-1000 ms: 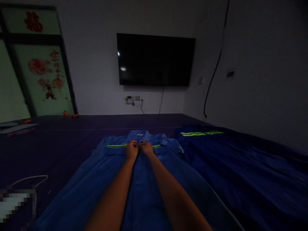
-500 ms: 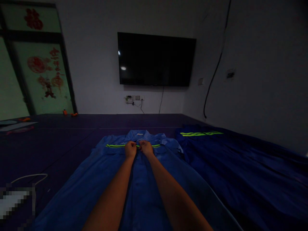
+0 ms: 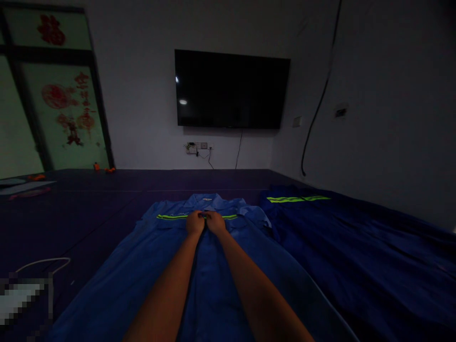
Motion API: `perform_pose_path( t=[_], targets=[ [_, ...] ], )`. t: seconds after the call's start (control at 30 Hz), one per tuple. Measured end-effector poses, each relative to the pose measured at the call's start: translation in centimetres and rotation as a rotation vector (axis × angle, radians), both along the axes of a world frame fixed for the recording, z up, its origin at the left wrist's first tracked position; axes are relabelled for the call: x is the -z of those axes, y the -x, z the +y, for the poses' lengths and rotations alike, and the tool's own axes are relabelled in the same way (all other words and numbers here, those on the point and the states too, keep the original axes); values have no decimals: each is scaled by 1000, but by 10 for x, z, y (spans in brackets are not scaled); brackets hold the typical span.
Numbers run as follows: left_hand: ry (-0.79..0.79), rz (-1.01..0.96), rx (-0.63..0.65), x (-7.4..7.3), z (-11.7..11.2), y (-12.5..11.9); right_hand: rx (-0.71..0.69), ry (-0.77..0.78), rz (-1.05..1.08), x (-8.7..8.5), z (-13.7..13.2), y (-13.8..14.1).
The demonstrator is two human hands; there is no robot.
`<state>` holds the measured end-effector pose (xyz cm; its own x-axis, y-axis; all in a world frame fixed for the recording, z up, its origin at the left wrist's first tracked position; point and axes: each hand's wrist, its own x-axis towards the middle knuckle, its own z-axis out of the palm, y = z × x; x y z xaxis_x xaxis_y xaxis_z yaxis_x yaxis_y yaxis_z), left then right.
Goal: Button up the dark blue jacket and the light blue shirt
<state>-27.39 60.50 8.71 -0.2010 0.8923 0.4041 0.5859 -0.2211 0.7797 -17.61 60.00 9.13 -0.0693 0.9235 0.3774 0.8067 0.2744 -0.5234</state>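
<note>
A blue work jacket (image 3: 206, 266) with a yellow-green stripe across its chest lies spread out, its collar at the far end. My left hand (image 3: 195, 222) is closed in a pinch on the jacket's front edge at the stripe. Right beside it, my right hand (image 3: 215, 223) pinches the same front edge, the fingertips of both hands meeting. What lies between the fingertips, perhaps a fastening, is too small and dark to make out.
A darker blue garment (image 3: 342, 247) with a yellow-green stripe lies to the right, against the jacket. A white cable (image 3: 46, 260) and a blurred pale object (image 3: 17, 301) are at the lower left. Small orange items (image 3: 109, 170) lie near the door; a television (image 3: 231, 90) hangs ahead.
My two hands have come closer together at the jacket's front edge, the right one shifting slightly left and down. The garments lie as before.
</note>
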Motion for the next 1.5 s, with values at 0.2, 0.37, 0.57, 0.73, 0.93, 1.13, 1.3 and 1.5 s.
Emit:
perform_pose_path(
  t=[0.2, 0.37, 0.57, 0.73, 0.93, 1.13, 1.3, 1.5],
  targets=[
    [13, 5, 85, 2, 5, 3, -74, 22, -201, -1, -15, 9],
    [-14, -40, 184, 1, -6, 12, -107, -16, -260, -3, -25, 11],
    [-63, -88, 158, 4, -40, 22, -121, -132, -100, 3, -46, -1],
    [-62, -61, 132, 6, -70, 30, -199, -161, -17, 6, -69, -15],
    [-65, 42, 105, 5, -94, 39, -185, -127, -21, 1, -83, -16],
    [-85, 150, 151, -1, -100, 37, -101, -59, -163, -8, -92, -10],
    [-102, 228, 234, -3, -102, 32, -53, -47, -219, -14, -100, -7],
    [-143, 268, 308, -2, -105, 29, -72, -11, -84, -15, -100, -8]
  ],
)
